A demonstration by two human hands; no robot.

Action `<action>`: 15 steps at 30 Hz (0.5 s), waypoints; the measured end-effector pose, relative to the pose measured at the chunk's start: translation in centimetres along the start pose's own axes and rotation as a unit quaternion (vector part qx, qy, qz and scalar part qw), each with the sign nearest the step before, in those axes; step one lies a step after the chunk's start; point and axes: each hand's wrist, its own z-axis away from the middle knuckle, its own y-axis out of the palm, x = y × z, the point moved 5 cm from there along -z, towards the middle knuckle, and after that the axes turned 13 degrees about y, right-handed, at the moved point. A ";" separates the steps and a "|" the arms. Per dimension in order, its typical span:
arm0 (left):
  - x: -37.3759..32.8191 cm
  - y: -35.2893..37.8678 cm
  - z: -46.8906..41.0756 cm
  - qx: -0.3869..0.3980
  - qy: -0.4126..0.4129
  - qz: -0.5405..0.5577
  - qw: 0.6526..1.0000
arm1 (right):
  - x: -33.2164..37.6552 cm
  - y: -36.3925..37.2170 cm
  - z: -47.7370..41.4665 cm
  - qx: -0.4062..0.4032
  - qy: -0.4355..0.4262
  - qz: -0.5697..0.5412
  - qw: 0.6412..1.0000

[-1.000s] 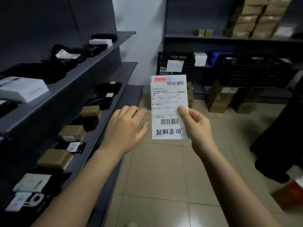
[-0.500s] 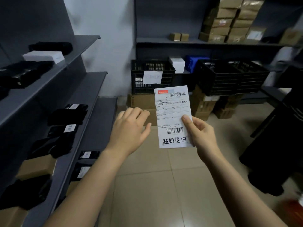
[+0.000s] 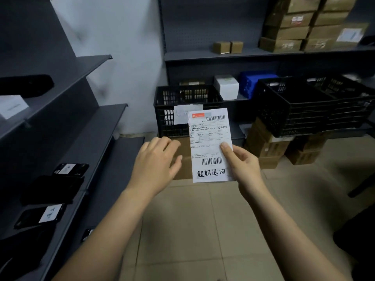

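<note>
Before the black crate (image 3: 160,118) the shipping label (image 3: 209,142) stands upright — pinched at one edge by the right hand (image 3: 244,167) alone. The left hand (image 3: 155,165) hovers below the crate, fingers relaxed, empty — so that thin pinch could let the sheet slip.

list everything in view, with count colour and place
shipping label: one, white, held up in front
crates: three, black, by back shelving
paper note: one, white, on left crate
cardboard cartons: many, brown, atop back shelving and under crates
small boxes: two, brown, on back shelving
white boxes: two, white, back shelving and left shelves
blue bin: one, blue, on back shelving
packages: several, black, left shelves
left grip: one, open, left of label, apart
right grip: one, pinching label's right edge
</note>
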 end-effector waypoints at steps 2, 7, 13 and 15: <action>1.4 2.0 -3.5 0.004 -0.011 -0.011 1.000 | 1.6 0.1 -4.7 0.004 0.006 -0.002 1.000; 5.3 7.0 -11.1 0.014 -0.025 -0.027 0.999 | 5.3 0.8 -15.0 0.036 0.012 -0.003 0.999; 11.0 14.4 -18.1 0.012 -0.039 -0.015 0.999 | 6.6 2.6 -26.4 0.033 0.036 0.018 0.999; 13.4 17.2 -20.4 0.004 -0.038 -0.014 0.999 | 7.3 3.7 -30.3 0.027 0.029 0.031 0.999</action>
